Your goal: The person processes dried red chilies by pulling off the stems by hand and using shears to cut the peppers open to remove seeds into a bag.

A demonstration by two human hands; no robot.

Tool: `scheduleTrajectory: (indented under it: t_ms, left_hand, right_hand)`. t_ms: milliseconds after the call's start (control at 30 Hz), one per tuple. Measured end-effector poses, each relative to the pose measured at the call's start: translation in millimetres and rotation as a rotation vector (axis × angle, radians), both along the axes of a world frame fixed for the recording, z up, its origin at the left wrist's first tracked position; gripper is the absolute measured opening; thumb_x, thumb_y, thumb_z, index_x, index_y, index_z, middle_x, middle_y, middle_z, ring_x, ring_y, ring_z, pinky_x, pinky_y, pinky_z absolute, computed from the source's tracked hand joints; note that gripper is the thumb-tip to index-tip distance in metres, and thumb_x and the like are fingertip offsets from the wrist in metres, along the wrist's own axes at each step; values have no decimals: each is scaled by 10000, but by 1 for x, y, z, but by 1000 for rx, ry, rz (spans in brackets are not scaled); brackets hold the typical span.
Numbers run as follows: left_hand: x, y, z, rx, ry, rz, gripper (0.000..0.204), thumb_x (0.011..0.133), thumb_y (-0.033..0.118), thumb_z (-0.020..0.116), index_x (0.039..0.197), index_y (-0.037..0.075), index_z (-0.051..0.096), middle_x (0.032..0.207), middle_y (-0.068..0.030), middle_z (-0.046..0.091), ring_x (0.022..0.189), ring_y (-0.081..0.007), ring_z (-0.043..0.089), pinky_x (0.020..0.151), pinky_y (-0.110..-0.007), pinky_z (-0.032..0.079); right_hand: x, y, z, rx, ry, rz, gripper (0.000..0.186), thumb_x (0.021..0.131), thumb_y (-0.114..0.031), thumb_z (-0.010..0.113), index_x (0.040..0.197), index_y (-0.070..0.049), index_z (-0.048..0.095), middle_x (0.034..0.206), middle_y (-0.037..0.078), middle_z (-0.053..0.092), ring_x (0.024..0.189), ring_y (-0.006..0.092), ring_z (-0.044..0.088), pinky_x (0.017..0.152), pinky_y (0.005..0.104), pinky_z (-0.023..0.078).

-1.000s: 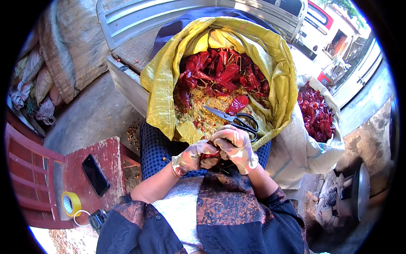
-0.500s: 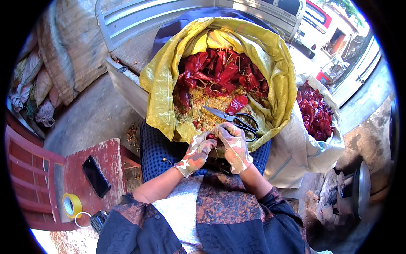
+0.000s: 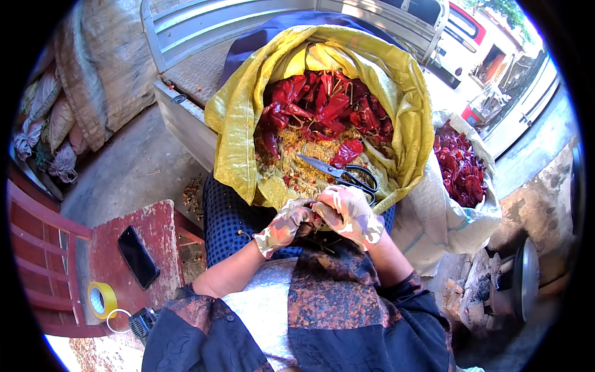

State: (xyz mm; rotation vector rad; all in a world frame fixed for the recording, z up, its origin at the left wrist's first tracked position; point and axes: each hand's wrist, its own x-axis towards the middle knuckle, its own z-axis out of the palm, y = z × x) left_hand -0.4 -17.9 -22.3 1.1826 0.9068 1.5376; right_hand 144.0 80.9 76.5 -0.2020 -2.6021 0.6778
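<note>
Both my hands, in camouflage-patterned gloves, meet at the near edge of an open yellow woven sack (image 3: pixel 238 139). A small part of a dried red chili pepper (image 3: pixel 316 216) shows between them, mostly hidden by the fingers. My left hand (image 3: pixel 283 226) is closed round it, and my right hand (image 3: pixel 351 214) pinches at it from the other side. Just beyond the right hand, black-handled scissors (image 3: pixel 338 172) lie inside the sack on loose yellow seeds (image 3: pixel 307 150). Whole dried red chili peppers (image 3: pixel 328 105) are heaped at the sack's far side; a single one (image 3: pixel 347 152) lies by the blades.
At right stands a white sack (image 3: pixel 427 226) of red chili pieces (image 3: pixel 458 164). A worn red chair (image 3: pixel 164 232) at left bears a phone (image 3: pixel 139 257) and yellow tape roll (image 3: pixel 102 300). A metal cart bed (image 3: pixel 186 127) lies behind the yellow sack.
My right hand has shifted slightly right and down and turned, its back now more to the camera. My left hand stays almost in place. The scissors and peppers have not moved.
</note>
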Motion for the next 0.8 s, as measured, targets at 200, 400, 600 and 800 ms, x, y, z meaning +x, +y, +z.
scheduleTrajectory:
  t_ms: [200, 400, 600, 800]
  left_hand:
    - [-7, 3, 7, -10, 91, 47, 221, 782, 220, 551, 771, 1, 577, 787, -25, 573, 667, -118, 507, 558, -262, 415]
    - [2, 2, 10, 5, 53, 148, 139, 743, 172, 520, 717, 51, 582, 682, -1, 553, 648, -91, 481, 569, -219, 385]
    - [-13, -1, 14, -190, -468, -47, 109, 808, 154, 530, 814, 58, 580, 706, 23, 533, 588, -61, 453, 506, -166, 331]
    - [-12, 2, 24, -117, -515, -63, 254, 724, 144, 541, 936, 7, 520, 625, -42, 468, 533, -131, 418, 483, -229, 329]
  right_hand:
    - [-10, 0, -21, -773, 146, -50, 162, 868, -203, 588, 758, -92, 543, 617, -29, 445, 512, 103, 465, 470, 250, 383]
    - [-21, -16, -31, -1663, 274, -276, 167, 900, -271, 567, 811, -136, 527, 639, -47, 461, 511, 79, 450, 473, 215, 393]
    - [5, 31, -60, -1268, 160, -45, 207, 895, -224, 557, 993, -45, 596, 864, 86, 622, 797, 193, 596, 692, 302, 472]
    - [7, 113, -22, 117, -221, -660, 367, 801, -77, 582, 1166, -109, 556, 1180, 190, 539, 1000, 332, 583, 824, 363, 481]
